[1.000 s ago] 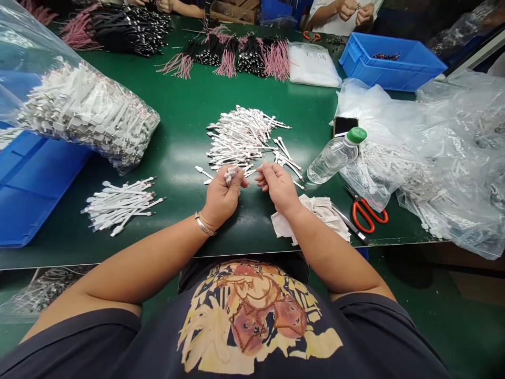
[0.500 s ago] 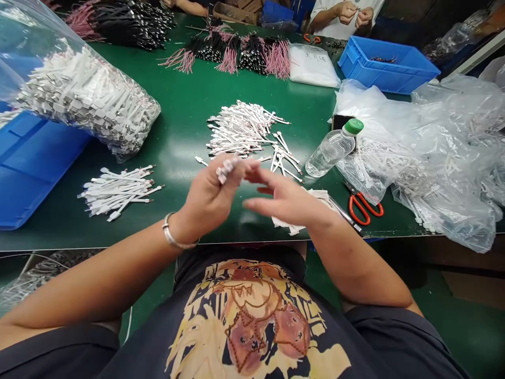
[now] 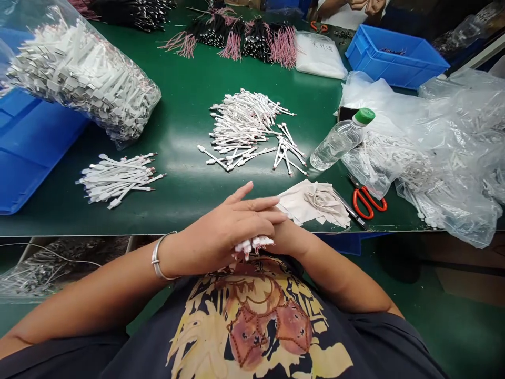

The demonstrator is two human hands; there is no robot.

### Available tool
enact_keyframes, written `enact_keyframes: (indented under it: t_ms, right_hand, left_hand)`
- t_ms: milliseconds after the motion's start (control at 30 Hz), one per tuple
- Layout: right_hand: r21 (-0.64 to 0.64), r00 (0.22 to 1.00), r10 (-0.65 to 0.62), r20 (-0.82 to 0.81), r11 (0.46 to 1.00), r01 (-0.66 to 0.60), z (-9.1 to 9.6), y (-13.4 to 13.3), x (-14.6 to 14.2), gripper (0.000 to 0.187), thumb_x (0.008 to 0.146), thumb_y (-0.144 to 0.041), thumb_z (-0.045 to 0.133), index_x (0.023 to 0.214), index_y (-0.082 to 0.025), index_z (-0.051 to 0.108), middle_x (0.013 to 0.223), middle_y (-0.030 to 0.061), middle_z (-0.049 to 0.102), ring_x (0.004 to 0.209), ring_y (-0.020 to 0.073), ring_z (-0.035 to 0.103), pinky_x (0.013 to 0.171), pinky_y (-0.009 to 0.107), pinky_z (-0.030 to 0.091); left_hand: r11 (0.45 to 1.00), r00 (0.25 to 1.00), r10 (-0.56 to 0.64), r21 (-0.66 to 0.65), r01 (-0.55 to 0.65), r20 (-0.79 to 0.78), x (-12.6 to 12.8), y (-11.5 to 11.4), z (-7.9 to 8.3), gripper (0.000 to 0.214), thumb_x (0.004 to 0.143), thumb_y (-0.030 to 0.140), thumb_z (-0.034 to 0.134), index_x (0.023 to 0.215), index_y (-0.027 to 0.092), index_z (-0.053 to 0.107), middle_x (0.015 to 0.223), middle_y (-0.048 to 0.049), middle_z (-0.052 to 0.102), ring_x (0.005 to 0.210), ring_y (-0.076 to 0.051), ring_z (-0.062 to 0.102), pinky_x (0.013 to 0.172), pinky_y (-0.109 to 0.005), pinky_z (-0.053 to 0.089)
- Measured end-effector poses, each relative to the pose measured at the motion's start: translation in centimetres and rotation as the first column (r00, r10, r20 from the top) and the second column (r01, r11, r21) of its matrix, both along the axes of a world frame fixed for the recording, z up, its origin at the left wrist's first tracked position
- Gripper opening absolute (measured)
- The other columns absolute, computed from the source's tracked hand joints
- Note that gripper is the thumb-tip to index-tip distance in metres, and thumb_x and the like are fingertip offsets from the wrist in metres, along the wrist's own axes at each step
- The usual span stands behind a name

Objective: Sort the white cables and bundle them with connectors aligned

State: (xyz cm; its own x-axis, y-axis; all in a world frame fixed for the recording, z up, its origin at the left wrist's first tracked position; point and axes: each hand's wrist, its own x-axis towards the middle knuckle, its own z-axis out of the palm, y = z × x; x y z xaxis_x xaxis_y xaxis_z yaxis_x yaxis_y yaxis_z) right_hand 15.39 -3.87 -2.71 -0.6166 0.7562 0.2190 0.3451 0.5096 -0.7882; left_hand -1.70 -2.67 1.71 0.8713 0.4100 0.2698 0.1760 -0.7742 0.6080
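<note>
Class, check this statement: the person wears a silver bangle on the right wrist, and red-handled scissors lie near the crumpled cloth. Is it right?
No. The head view shows the silver bangle on the left wrist, not the right. The red-handled scissors do lie near the crumpled cloth.

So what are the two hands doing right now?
Left hand: fingers stretched out; can't tell if it grips the white cables under it.
Right hand: mostly hidden beneath the left, can't tell.
</note>
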Motion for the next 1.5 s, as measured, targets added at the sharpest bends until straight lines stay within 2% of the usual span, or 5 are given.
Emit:
enact_keyframes:
  t_ms: [367,567,800,933,1500]
  right_hand:
    - [0.184,0.995,-0.064,0.071,0.982,0.050,-3.5,1.1,-1.0,0.040,0.084,-0.017,0.045,0.123,-0.012,0.054,0.130,0.0137,0.055,0.125,0.0255,0.046,0.105,0.045,0.038]
    - [-0.237,0.986,-0.088,-0.139,0.970,0.054,-2.1,-0.6,-1.6,0.032,0.091,-0.030,0.043,0.117,-0.015,0.056,0.123,0.0123,0.058,0.120,0.0243,0.050,0.102,0.044,0.040]
    - [-0.861,0.812,-0.288,-0.508,0.166,-0.480,-3.5,-4.9,-3.4,0.043,0.075,-0.052,0.065,0.090,-0.011,0.063,0.082,0.0091,0.067,0.065,0.0144,0.065,0.039,0.016,0.039]
    - [-0.882,0.793,-0.405,-0.455,0.082,-0.464,-5.5,-6.2,-3.3,0.037,0.070,-0.046,0.073,0.076,-0.010,0.063,0.068,0.0041,0.063,0.053,0.0085,0.059,0.037,0.013,0.030]
    - [-0.861,0.781,-0.526,-0.338,-0.162,-0.482,-6.4,-7.0,-2.9,0.019,0.082,-0.025,0.064,0.088,-0.007,0.064,0.078,0.0082,0.069,0.072,0.0153,0.070,0.065,0.020,0.057]
  left_hand:
    - [0.978,0.994,0.093,-0.193,-0.079,0.060,-1.0,1.9,-2.6,0.027,0.089,0.019,0.048,0.114,0.022,0.058,0.133,-0.0071,0.056,0.131,-0.021,0.042,0.113,-0.046,0.024]
    - [0.866,0.970,0.193,-0.490,-0.096,0.150,-0.9,1.3,-1.8,0.027,0.089,0.023,0.050,0.112,0.024,0.062,0.120,-0.0071,0.065,0.120,-0.022,0.054,0.110,-0.045,0.031]
    - [0.349,0.917,0.396,-0.915,-0.201,-0.050,0.2,-1.8,-1.7,0.025,0.085,0.038,0.055,0.093,0.018,0.067,0.101,-0.0092,0.071,0.085,-0.022,0.068,0.065,-0.028,0.057]
    - [0.142,0.886,0.436,-0.960,-0.242,-0.159,-0.3,-4.3,-3.4,0.038,0.083,0.039,0.057,0.119,0.024,0.057,0.109,-0.0103,0.068,0.063,-0.015,0.067,0.045,-0.023,0.052]
    - [-0.091,0.735,0.616,-0.953,-0.290,-0.283,-0.7,-8.0,-8.8,0.039,0.083,0.052,0.052,0.072,0.015,0.055,0.040,0.0081,0.037,0.029,-0.002,0.028,0.029,-0.013,0.022]
